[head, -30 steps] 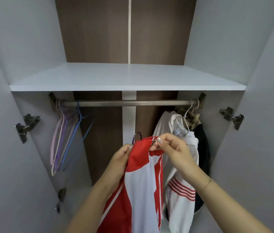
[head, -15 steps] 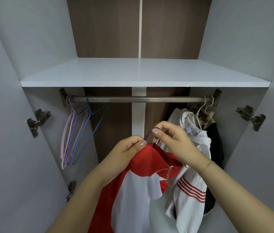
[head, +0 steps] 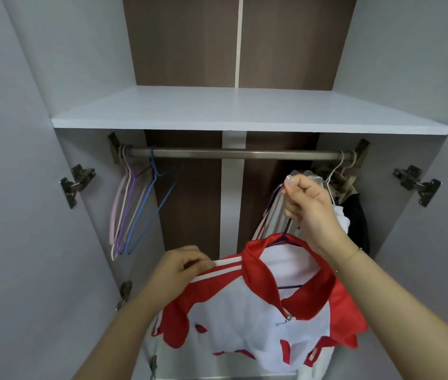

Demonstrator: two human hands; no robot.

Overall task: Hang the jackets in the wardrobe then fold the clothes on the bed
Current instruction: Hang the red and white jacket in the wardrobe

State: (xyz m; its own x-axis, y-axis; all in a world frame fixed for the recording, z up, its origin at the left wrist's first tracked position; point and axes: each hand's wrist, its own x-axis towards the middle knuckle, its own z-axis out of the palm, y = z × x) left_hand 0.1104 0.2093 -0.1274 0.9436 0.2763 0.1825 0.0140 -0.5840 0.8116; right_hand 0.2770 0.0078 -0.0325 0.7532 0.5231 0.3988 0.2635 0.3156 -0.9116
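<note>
Head view: at the far left of the wardrobe, a bunch of empty hangers point(head: 132, 207) is seen hooked on the left end of the rail point(head: 234, 154), which runs level from left to right under the white shelf point(head: 244, 111). Lower and nearer, the left hand point(head: 181, 267) is curled on the striped shoulder of the red and white jacket point(head: 253, 311), the cloth being pinched between thumb and fingers. The jacket is spread across the near middle, its shoulders lying roughly left to right (much as the rail does), with the collar uppermost and the body falling away below. A purple hanger point(head: 286, 237) is threaded through the neck; its hook rises up and to the right into the right hand point(head: 308, 207), which is closed round the wire with the thumb on top. That hand is held just below the rail and towards its right end, so the hook is judged to lie nearer the rail than anything else held, and the lift is taken to belong to the right hand. Further right, a white jacket point(head: 341, 218) and dark clothing point(head: 360, 212) are already hung, close beside the right hand. A stretch of bare rail is left between the empty hangers and the hung clothes, above and slightly left of the hook.
</note>
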